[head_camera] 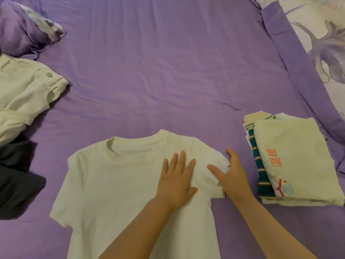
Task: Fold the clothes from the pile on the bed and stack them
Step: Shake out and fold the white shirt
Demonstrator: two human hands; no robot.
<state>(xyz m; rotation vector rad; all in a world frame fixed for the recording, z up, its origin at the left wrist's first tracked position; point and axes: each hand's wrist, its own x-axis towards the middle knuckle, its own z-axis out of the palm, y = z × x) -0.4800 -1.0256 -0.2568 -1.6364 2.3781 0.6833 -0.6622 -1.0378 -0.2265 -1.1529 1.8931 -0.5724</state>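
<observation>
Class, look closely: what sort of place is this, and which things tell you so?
Most likely a bedroom: clothes lie on a bed with a purple sheet, a purple pillow at the far left, and a floral quilt at the right.

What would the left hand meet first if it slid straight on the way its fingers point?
The left hand lies flat on the white T-shirt, fingers pointing up the bed. It would cross the shirt's shoulder edge, then meet only bare purple sheet; the way looks free as far as the picture shows.
</observation>
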